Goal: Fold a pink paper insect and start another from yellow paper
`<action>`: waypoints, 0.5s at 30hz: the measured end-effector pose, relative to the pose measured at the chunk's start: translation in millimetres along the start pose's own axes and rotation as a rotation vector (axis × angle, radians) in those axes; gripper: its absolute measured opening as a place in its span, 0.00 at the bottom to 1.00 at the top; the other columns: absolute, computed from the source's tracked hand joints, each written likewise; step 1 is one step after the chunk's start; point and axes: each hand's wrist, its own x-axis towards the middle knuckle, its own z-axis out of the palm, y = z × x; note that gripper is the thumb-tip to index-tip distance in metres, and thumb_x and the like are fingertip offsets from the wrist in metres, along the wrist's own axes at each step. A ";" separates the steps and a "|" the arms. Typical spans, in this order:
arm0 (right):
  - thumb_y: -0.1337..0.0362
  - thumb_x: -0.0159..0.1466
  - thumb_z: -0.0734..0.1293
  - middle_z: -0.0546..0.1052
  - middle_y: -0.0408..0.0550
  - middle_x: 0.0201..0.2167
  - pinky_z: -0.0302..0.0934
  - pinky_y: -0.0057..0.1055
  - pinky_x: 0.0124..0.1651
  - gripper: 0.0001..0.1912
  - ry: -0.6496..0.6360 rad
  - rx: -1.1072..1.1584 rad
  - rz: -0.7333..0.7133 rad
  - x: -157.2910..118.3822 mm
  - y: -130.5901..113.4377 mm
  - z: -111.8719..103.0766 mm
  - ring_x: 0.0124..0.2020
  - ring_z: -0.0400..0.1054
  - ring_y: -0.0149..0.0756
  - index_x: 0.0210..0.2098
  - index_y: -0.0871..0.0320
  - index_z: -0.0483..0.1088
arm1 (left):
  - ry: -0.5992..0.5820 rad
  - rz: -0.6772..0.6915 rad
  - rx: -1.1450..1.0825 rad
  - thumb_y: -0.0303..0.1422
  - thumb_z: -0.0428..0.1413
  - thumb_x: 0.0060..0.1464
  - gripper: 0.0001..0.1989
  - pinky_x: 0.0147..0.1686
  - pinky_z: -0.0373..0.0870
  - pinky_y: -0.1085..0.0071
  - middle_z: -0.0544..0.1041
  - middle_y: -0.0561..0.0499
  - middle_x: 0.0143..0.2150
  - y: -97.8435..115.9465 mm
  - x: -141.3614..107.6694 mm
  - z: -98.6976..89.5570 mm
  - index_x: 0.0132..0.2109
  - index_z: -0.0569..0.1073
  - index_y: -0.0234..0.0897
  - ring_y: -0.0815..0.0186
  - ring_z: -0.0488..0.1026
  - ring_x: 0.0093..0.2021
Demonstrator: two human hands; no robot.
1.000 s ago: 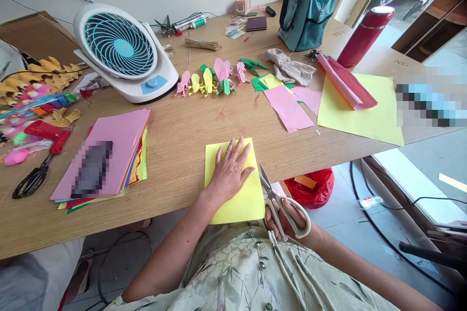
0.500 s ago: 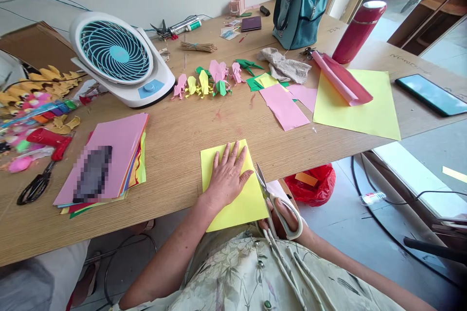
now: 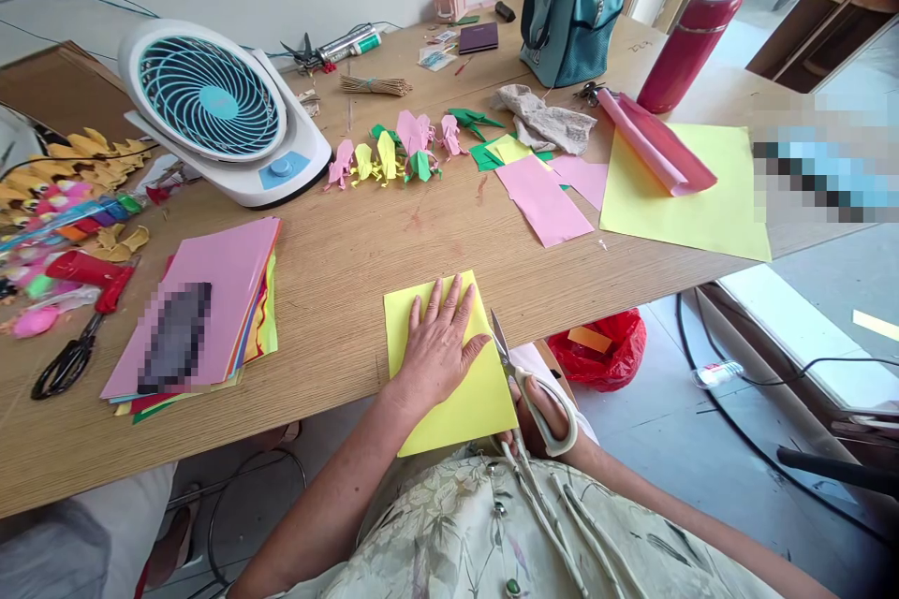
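A yellow paper sheet (image 3: 449, 412) lies at the table's front edge, its near corner jutting past the edge. My left hand (image 3: 439, 351) rests flat on it, fingers spread. At the sheet's right side my right hand (image 3: 544, 412) grips white-handled scissors (image 3: 560, 438), with a thumb through one loop. The scissor blades point up and left, close to the paper's right edge; whether they touch it is hard to tell. Part of my right hand is hidden behind the scissors and paper.
A stack of coloured paper (image 3: 217, 271) and red-handled glue gun (image 3: 105, 276) lie left, below a white fan (image 3: 211, 103). Folded paper figures (image 3: 386, 154) stand mid-table. Pink strips (image 3: 544, 201), a yellow sheet (image 3: 730, 197) and red bottle (image 3: 692, 47) are right; a red bag (image 3: 622, 360) sits below.
The view has shifted slightly. The scissors appear a little higher and further left, with their blades closer together. My left hand still lies flat on the yellow sheet.
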 end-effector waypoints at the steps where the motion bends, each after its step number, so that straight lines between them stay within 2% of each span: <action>1: 0.32 0.60 0.50 0.66 0.45 0.20 0.53 0.29 0.25 0.32 0.011 0.034 0.006 1.3 1.1 1.9 0.20 0.56 0.34 0.31 0.52 0.65 | -0.001 0.000 0.001 0.52 0.34 0.64 0.36 0.67 0.44 0.42 0.45 0.46 0.74 -0.1 0.2 -0.1 0.72 0.46 0.39 0.50 0.38 0.74; 4: 0.31 0.60 0.51 0.65 0.44 0.18 0.51 0.27 0.25 0.32 -0.011 0.121 0.020 4.4 0.8 6.4 0.19 0.54 0.33 0.29 0.53 0.65 | 0.009 0.005 0.000 0.52 0.35 0.65 0.35 0.67 0.44 0.42 0.46 0.45 0.74 -0.4 0.8 0.3 0.72 0.46 0.40 0.50 0.39 0.74; 8: 0.33 0.61 0.53 0.65 0.44 0.18 0.50 0.26 0.24 0.32 -0.047 0.198 -0.029 6.6 0.3 8.4 0.20 0.55 0.31 0.26 0.55 0.64 | 0.020 0.008 0.002 0.51 0.36 0.65 0.34 0.67 0.44 0.42 0.47 0.45 0.74 -0.1 -0.2 1.0 0.72 0.47 0.41 0.49 0.41 0.73; 15: 0.34 0.61 0.57 0.67 0.43 0.21 0.51 0.27 0.23 0.29 -0.001 0.341 -0.002 -2.2 18.2 2.9 0.18 0.57 0.31 0.30 0.54 0.64 | 0.041 -0.010 0.077 0.50 0.35 0.66 0.34 0.67 0.46 0.44 0.45 0.47 0.74 8.4 -9.3 3.4 0.72 0.46 0.38 0.51 0.40 0.73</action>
